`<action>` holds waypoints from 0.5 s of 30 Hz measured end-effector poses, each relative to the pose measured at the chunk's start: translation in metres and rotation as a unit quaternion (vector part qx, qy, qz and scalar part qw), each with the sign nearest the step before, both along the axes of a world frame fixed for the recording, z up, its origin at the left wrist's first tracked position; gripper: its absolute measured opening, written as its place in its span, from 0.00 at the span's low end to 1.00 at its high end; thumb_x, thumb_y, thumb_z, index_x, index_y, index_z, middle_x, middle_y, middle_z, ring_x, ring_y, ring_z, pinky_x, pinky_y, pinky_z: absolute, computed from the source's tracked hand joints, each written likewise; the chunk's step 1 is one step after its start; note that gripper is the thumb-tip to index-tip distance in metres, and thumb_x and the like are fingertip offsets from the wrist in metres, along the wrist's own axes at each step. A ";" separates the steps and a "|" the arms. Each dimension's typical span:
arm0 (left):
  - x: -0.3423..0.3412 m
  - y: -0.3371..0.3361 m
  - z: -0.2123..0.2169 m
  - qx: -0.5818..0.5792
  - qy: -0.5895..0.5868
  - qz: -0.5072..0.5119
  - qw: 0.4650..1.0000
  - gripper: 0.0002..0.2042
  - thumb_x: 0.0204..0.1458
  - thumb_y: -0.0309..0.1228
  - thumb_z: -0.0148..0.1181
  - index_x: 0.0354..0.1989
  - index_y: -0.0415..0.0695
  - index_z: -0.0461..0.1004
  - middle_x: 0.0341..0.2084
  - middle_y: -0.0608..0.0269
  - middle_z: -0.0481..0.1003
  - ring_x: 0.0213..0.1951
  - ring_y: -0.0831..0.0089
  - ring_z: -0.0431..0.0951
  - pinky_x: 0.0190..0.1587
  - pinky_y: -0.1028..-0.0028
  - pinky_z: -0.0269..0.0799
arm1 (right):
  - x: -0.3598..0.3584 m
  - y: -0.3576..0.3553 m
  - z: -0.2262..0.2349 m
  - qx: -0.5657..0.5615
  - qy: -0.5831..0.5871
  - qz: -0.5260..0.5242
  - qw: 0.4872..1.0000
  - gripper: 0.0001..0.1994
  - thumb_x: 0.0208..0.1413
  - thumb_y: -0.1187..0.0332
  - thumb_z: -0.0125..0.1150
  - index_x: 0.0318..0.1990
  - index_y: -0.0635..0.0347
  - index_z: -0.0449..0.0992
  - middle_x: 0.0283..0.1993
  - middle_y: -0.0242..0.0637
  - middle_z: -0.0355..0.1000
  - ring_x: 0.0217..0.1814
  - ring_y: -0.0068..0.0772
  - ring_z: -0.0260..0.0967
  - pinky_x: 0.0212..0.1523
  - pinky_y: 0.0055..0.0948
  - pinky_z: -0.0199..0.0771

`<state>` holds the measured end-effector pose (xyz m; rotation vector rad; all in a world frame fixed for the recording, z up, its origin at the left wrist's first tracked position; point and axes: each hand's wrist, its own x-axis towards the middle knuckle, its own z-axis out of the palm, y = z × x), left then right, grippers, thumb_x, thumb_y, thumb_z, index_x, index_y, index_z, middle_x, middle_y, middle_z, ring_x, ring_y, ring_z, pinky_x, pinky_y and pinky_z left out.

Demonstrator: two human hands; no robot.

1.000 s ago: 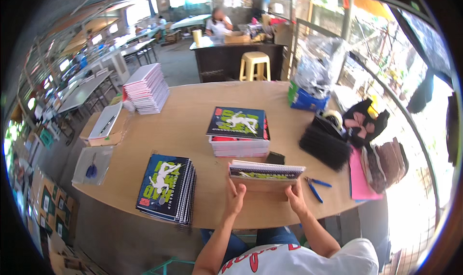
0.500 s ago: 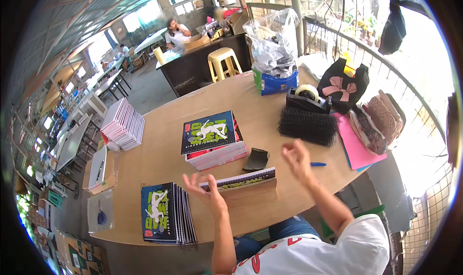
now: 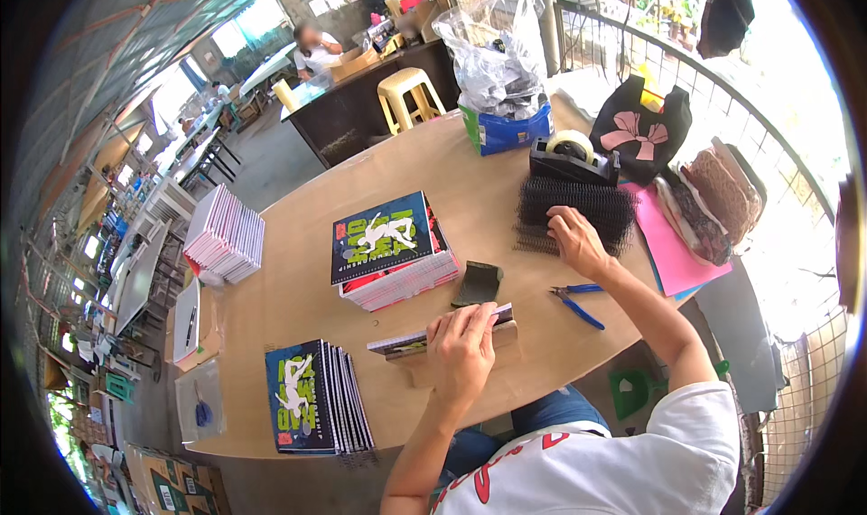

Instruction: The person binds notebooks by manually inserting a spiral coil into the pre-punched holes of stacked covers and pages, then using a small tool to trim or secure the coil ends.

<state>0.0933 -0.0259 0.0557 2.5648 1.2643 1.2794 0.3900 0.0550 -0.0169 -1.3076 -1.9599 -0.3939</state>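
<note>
My left hand (image 3: 462, 348) is closed over the upper edge of a thin book (image 3: 396, 345) standing on edge on the table, partly hidden behind the fingers. My right hand (image 3: 576, 241) reaches to the near edge of a pile of black binding coils (image 3: 587, 197). Its fingers pinch at the pile; whether one coil is separated cannot be made out. Just beyond the left hand lies a dark, bent piece of sheet (image 3: 477, 284). Pliers with blue handles (image 3: 580, 307) rest near my right forearm.
Blue-covered books form a stack (image 3: 388, 262) mid-table, and coil-bound ones a pile (image 3: 316, 398) front left. A white stack (image 3: 226, 235) stands far left. Behind the coils are a tape dispenser (image 3: 573, 158), a black bag (image 3: 641, 131) and a plastic-lined box (image 3: 506, 127).
My left hand went from open beside the standing book to gripping its top. My right hand moved away and to the right onto the coils, uncovering the pliers.
</note>
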 end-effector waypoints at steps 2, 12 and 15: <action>-0.001 0.000 -0.001 -0.005 0.004 -0.003 1.000 0.09 0.54 0.29 0.66 0.43 0.51 0.81 0.33 0.69 0.79 0.37 0.66 0.78 0.45 0.66 0.66 | -0.001 0.002 0.013 -0.061 0.020 0.082 0.995 0.10 0.52 0.77 0.62 0.41 0.64 0.72 0.43 0.44 0.71 0.47 0.48 0.72 0.41 0.38 0.75; -0.010 -0.009 -0.009 0.027 -0.002 -0.045 0.999 0.10 0.51 0.27 0.68 0.42 0.53 0.82 0.35 0.72 0.79 0.38 0.69 0.78 0.46 0.66 0.67 | -0.037 -0.059 0.070 -0.162 0.040 0.218 0.962 0.12 0.52 0.76 0.66 0.45 0.55 0.82 0.31 0.36 0.72 0.32 0.40 0.73 0.31 0.38 0.74; -0.015 -0.019 -0.017 0.056 0.012 -0.048 0.997 0.12 0.48 0.26 0.69 0.41 0.53 0.83 0.36 0.73 0.80 0.40 0.71 0.79 0.47 0.67 0.67 | -0.050 -0.080 0.075 -0.213 0.133 0.260 0.932 0.18 0.50 0.81 0.65 0.48 0.51 0.84 0.34 0.36 0.77 0.34 0.39 0.75 0.34 0.36 0.76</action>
